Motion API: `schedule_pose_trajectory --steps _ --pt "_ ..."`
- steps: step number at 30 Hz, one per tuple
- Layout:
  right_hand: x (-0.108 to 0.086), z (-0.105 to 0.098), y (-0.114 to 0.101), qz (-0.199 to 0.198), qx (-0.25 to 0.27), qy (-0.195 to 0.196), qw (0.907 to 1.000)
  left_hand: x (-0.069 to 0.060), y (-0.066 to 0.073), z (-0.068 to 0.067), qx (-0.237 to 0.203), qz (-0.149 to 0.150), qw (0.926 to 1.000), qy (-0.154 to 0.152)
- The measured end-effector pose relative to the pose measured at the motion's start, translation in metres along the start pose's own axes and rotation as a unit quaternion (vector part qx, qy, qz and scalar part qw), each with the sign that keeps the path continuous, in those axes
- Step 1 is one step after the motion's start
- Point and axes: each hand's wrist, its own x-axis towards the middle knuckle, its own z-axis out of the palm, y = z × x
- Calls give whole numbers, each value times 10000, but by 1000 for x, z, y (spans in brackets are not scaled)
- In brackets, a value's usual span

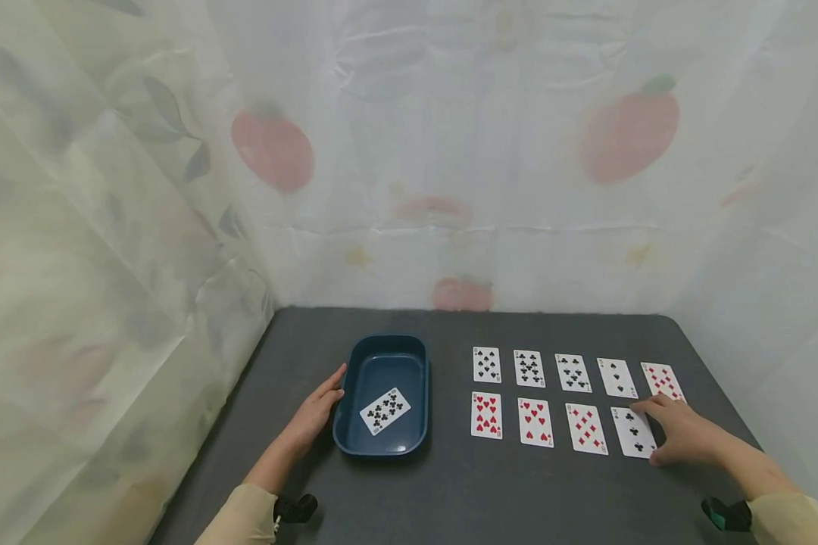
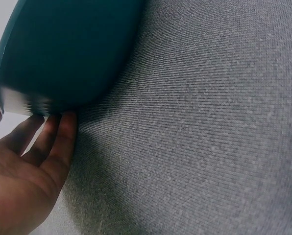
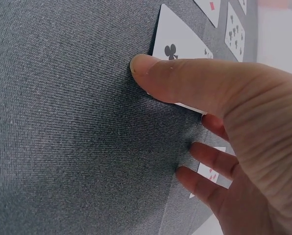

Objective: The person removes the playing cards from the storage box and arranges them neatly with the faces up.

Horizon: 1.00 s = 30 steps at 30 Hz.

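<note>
At the right end of the near row, my right hand [image 1: 685, 430] pinches the three of clubs [image 1: 632, 433], index finger at its far edge and thumb at its near right corner. The card still lies at table level. In the right wrist view, the thumb [image 3: 185, 78] crosses part of the three of clubs [image 3: 178, 36], and the other fingers are spread below it. My left hand [image 1: 311, 416] rests its fingers against the left side of a dark blue tray [image 1: 380, 346]. One clubs card [image 1: 385, 411] lies face up inside the tray.
Two rows of face-up cards lie right of the tray. The far row runs from a spades card [image 1: 487, 365] to a diamonds card [image 1: 663, 381]; the near row includes hearts cards [image 1: 486, 415] and a diamonds card [image 1: 587, 428]. The grey table [image 1: 450, 499] meets a patterned curtain [image 1: 382, 265].
</note>
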Motion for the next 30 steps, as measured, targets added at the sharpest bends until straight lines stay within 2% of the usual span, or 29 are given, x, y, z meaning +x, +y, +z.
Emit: schedule_pose_trajectory --steps 14,21,30 --pt "-1 0 0 4 -5 -47 10000 1 -2 0 -23 -6 10000 -50" --pt "-1 0 0 0 5 -54 10000 -3 3 1 -39 4 10000 -71" --pt "-2 0 0 2 8 -69 10000 2 -3 1 -70 -7 10000 -27"
